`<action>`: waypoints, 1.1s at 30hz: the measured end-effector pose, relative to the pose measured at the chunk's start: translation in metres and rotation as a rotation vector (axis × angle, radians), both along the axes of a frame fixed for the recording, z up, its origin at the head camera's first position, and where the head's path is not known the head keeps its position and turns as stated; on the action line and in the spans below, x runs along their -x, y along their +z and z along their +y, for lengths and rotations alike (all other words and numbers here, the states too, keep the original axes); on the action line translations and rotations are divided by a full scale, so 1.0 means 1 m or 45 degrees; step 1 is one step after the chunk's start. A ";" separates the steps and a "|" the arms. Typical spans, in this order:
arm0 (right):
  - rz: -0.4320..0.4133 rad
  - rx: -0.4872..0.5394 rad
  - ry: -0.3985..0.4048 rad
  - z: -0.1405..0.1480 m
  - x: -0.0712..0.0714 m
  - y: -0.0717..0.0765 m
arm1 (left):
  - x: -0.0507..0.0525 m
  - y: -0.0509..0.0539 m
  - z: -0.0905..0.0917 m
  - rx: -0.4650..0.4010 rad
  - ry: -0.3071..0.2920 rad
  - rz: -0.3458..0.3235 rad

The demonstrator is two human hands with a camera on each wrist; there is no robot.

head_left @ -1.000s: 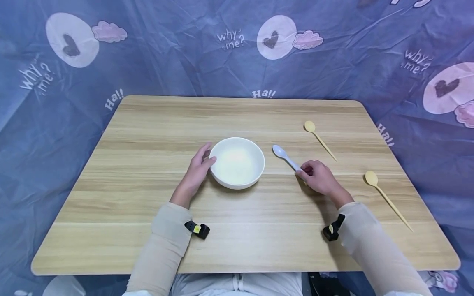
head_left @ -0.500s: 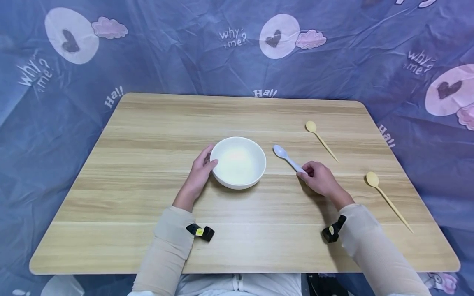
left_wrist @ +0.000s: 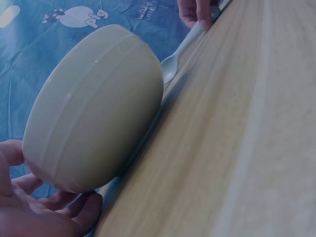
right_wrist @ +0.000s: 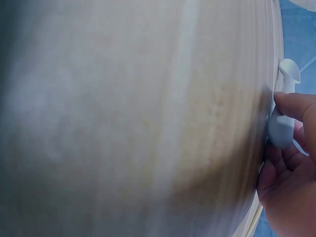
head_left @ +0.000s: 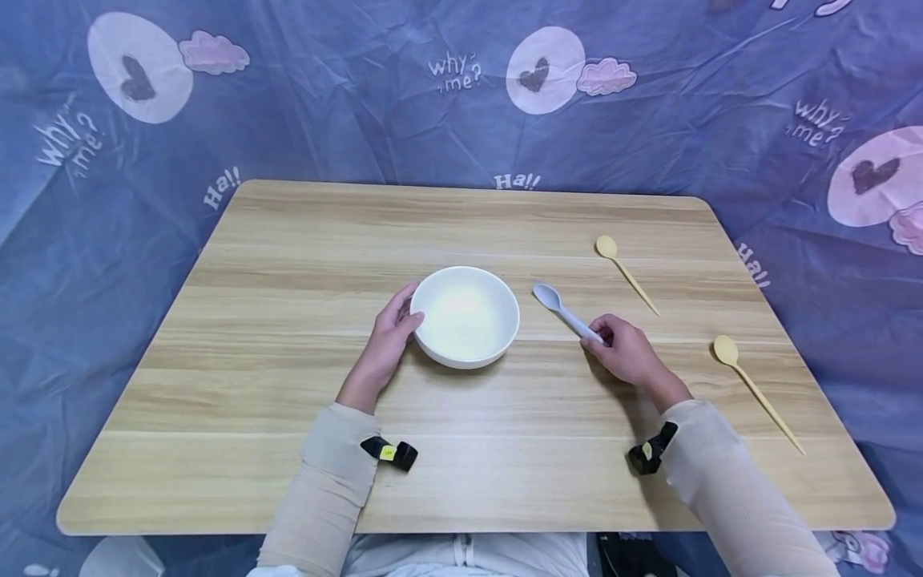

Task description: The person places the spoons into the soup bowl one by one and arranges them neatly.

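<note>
A white bowl (head_left: 465, 318) stands upright on the wooden table, with nothing in it. My left hand (head_left: 382, 344) grips its left side, thumb at the rim; the left wrist view shows the fingers (left_wrist: 59, 200) around the lower side of the bowl (left_wrist: 94, 108). To the right of the bowl, my right hand (head_left: 626, 351) pinches the handle end of a pale blue-white spoon (head_left: 570, 318), whose head points toward the bowl without touching it. In the right wrist view, thumb and fingers of the hand (right_wrist: 294, 182) hold the spoon (right_wrist: 281, 131) close to the tabletop.
A yellow spoon (head_left: 626, 275) lies behind my right hand and another yellow spoon (head_left: 757, 393) lies to its right. The wooden table (head_left: 216, 361) has a printed blue cloth (head_left: 324, 96) behind it and at its sides.
The pale spoon and my right hand have shifted very slightly to the right. My left hand keeps its hold on the bowl; the head view has moved a little.
</note>
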State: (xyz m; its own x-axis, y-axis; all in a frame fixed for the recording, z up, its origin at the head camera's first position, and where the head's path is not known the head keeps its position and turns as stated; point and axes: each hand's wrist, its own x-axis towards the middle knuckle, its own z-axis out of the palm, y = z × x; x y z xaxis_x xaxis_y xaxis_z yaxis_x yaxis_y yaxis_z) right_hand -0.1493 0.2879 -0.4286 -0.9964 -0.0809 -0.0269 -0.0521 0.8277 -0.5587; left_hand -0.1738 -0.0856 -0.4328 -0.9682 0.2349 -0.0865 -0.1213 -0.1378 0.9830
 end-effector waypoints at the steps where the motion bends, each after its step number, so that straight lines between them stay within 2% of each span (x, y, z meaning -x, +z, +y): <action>1: -0.011 0.015 -0.005 0.000 0.000 0.000 | 0.000 0.000 0.000 0.001 0.001 0.003; 6: 0.006 0.101 -0.062 -0.001 -0.003 0.005 | 0.000 -0.002 0.000 0.008 0.002 0.008; 13: 0.223 0.208 -0.244 -0.004 0.001 0.013 | -0.001 -0.003 0.000 -0.002 -0.002 0.011; 19: 0.293 0.333 -0.427 -0.010 0.005 0.019 | -0.002 -0.003 0.000 0.005 0.004 0.018; 26: 0.328 0.657 -0.620 -0.020 0.012 0.033 | -0.004 -0.003 -0.001 0.009 0.002 0.028; 29: 0.328 0.840 -0.646 -0.024 0.014 0.043 | -0.004 -0.002 0.000 0.002 -0.001 0.025; 33: 0.320 1.087 -0.608 -0.033 0.013 0.056 | -0.003 -0.001 0.000 0.000 -0.006 0.020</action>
